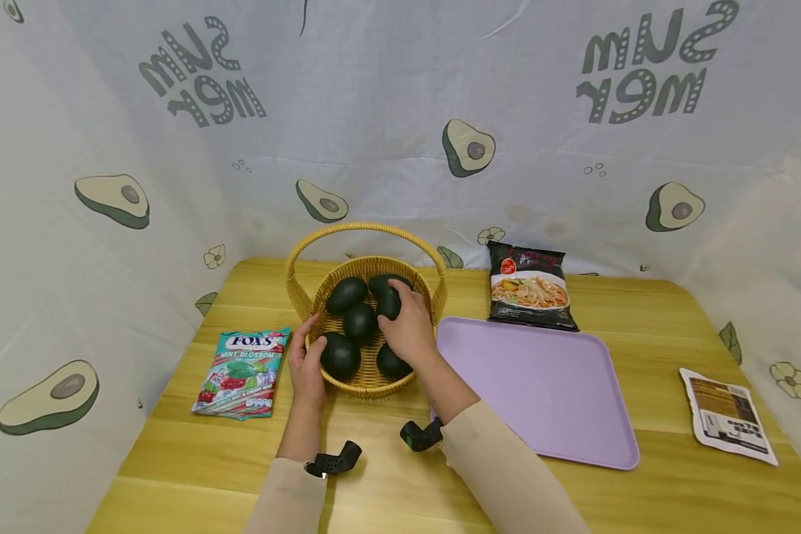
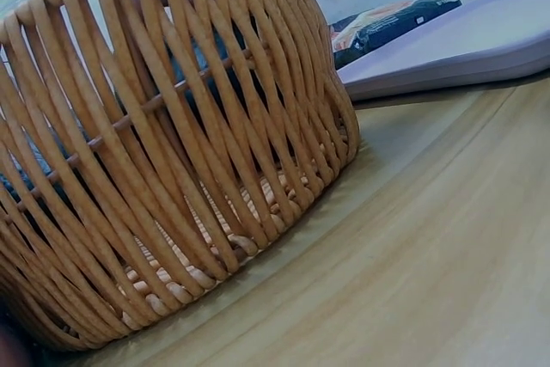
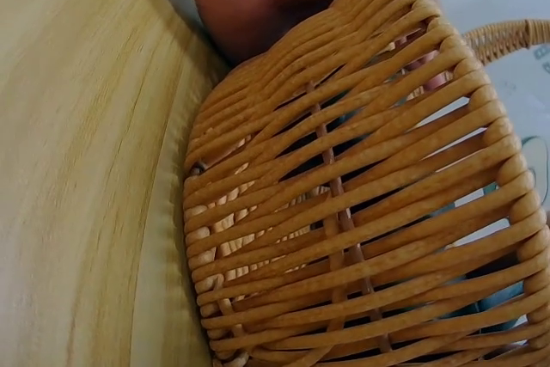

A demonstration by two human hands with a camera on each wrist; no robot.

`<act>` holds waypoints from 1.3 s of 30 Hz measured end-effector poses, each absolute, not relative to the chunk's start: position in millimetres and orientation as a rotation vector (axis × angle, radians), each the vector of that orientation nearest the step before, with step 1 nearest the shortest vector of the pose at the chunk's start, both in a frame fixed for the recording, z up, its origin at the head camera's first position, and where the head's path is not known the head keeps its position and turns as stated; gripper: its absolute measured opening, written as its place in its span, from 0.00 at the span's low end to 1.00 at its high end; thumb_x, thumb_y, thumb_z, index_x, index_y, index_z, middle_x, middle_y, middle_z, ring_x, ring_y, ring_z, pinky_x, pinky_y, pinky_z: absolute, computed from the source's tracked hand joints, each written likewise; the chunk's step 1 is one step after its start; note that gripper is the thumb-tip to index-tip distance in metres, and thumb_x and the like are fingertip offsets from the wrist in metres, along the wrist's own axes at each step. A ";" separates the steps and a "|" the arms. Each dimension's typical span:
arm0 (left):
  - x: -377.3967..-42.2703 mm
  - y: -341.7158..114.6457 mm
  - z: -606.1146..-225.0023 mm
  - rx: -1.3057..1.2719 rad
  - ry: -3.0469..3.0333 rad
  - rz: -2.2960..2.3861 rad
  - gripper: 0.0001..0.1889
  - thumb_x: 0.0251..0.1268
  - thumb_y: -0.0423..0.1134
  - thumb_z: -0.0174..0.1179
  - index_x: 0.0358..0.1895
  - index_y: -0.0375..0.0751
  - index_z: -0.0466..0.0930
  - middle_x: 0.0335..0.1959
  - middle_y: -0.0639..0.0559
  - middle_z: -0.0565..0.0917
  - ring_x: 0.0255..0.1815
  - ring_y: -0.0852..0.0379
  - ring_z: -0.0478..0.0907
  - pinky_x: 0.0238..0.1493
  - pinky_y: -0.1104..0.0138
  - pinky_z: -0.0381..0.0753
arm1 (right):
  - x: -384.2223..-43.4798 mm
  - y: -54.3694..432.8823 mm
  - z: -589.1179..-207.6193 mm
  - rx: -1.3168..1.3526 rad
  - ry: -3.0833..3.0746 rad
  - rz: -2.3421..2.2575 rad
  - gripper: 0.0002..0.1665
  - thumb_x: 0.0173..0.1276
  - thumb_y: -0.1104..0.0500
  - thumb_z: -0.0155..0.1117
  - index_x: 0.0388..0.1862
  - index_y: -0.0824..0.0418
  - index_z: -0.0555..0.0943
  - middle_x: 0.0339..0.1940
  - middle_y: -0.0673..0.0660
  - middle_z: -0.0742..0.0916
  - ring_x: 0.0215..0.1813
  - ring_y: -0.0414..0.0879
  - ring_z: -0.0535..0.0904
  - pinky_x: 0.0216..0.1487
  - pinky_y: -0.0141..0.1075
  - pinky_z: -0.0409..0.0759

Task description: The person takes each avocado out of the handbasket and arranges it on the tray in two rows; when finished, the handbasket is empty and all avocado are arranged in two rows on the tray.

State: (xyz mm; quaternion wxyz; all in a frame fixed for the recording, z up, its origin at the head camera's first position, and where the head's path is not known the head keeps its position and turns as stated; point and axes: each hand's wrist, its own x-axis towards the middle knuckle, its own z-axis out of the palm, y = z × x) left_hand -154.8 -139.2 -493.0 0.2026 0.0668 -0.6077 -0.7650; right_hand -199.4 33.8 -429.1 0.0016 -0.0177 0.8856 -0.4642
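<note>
1 curtain (image 1: 380, 89), avocado print, behind and at the side. 1 wood-grain table (image 1: 207, 460). 1 lilac tray (image 1: 534, 386) on it, just right of 1 upright wicker basket (image 1: 366, 390), single arched handle. 1 black noodle packet (image 1: 530, 289) at the tray's far edge, 1 teal candy bag (image 1: 243, 374) left of the basket, 1 white-edged packet (image 1: 727, 415) well apart at far right.

2 hands, both at the basket. Left hand (image 1: 307, 365): thumb over the rim, fingers against the outer side; gripping the basket, thumb tip at the near-left fruit. Right hand (image 1: 409, 326): reaches inside, thumb and fingers spread apart around 1 avocado (image 1: 387, 303), clamped on it; other fingertips hidden.

Avocados: 6 visible, dark green, all in the basket, counting the gripped one.
</note>
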 end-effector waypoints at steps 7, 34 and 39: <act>-155.8 -142.2 -496.7 0.142 -1.722 -2.120 0.24 0.70 0.27 0.49 0.68 0.30 0.73 0.71 0.39 0.73 0.76 0.56 0.61 0.79 0.57 0.52 | -196.4 36.1 -427.6 -0.142 2.750 -1.668 0.41 0.69 0.57 0.69 0.78 0.49 0.66 0.74 0.63 0.72 0.74 0.62 0.69 0.72 0.60 0.68; -154.8 -143.8 -498.5 0.118 -1.785 -2.081 0.24 0.69 0.28 0.52 0.68 0.33 0.74 0.71 0.41 0.73 0.73 0.64 0.64 0.76 0.62 0.56 | -146.6 78.5 -410.9 -0.460 2.546 -1.994 0.43 0.66 0.62 0.71 0.78 0.42 0.68 0.70 0.56 0.75 0.62 0.55 0.77 0.55 0.42 0.84; -155.2 -143.7 -497.5 0.125 -1.776 -2.079 0.24 0.69 0.28 0.52 0.68 0.32 0.74 0.71 0.41 0.74 0.72 0.64 0.65 0.75 0.63 0.57 | -140.6 98.7 -404.6 -0.529 2.587 -1.892 0.42 0.66 0.63 0.71 0.77 0.47 0.69 0.70 0.58 0.76 0.62 0.57 0.78 0.53 0.35 0.84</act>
